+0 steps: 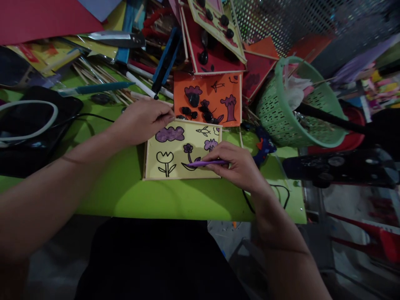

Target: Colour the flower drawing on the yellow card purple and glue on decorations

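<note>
A yellow picture card (175,160) with a wooden stick frame lies on the green table (175,200). It carries drawn flowers, a purple cloud and a bird. My right hand (239,164) is closed round a purple pen (206,163), whose tip rests on a leaf of the purple flower. My left hand (142,121) rests on the card's top left edge, with its fingers curled and pressed down on the frame.
An orange picture card (215,98) with black stones lies just behind the yellow one; red and yellow cards are stacked farther back. A green perforated basket (281,116) stands at the right. Sticks, pens and paper sheets crowd the back left. A black cable (93,116) runs across the table.
</note>
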Demonstrator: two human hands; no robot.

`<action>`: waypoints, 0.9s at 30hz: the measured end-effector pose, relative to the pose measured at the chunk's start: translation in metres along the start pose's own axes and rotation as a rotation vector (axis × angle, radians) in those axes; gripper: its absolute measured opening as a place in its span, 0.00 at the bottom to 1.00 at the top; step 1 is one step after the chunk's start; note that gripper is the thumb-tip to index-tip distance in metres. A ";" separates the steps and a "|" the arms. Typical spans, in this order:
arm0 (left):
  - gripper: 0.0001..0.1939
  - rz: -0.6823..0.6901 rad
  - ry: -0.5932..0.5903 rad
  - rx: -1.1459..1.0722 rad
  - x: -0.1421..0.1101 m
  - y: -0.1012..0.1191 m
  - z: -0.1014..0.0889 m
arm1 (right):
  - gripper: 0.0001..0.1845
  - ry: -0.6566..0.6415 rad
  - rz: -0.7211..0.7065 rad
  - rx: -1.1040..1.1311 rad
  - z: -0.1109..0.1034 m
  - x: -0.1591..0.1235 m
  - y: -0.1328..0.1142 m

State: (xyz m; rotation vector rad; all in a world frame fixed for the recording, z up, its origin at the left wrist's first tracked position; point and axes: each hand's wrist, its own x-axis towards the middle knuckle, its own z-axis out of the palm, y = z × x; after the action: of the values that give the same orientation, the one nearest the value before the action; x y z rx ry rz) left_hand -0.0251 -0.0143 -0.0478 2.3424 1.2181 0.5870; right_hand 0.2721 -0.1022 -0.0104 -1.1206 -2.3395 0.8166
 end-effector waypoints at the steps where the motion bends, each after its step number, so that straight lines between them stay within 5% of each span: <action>1: 0.18 0.004 -0.016 0.023 0.000 0.002 -0.002 | 0.06 -0.006 0.002 -0.007 0.001 0.000 0.000; 27: 0.19 0.007 0.002 0.030 0.002 0.000 0.004 | 0.06 -0.038 -0.015 0.025 0.005 0.001 0.000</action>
State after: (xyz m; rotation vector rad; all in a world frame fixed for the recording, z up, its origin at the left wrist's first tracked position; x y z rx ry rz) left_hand -0.0221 -0.0130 -0.0505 2.3723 1.2277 0.5777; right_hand 0.2684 -0.1026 -0.0139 -1.0856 -2.3588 0.8663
